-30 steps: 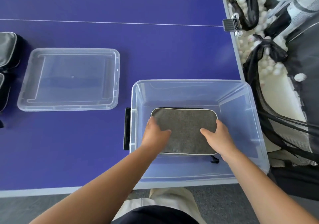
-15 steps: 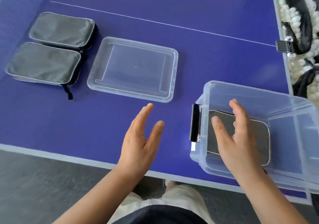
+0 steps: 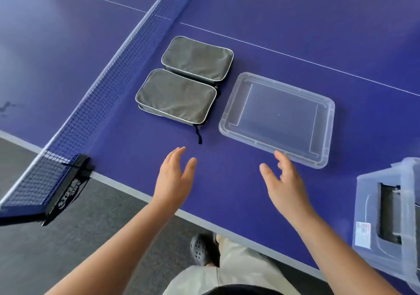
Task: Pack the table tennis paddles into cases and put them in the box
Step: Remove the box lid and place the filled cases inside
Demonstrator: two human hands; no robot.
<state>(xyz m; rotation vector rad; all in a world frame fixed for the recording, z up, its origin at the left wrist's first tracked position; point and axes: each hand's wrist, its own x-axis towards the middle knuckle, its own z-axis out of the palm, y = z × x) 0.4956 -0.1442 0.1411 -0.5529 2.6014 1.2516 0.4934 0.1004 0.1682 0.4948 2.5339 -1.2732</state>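
Both hands have left the box (image 3: 386,208) since the earlier frame and now hover over the blue surface (image 3: 113,158). Left hand (image 3: 173,178) and right hand (image 3: 284,185): fingers released, spread, holding nothing. Two grey cases lie zipped, touching each other: near case (image 3: 176,97) just beyond the left hand, far case (image 3: 197,60) behind it. Clear lid (image 3: 278,118) just right of them. Box at right edge, partly out of view. Net (image 3: 95,94) on the left.
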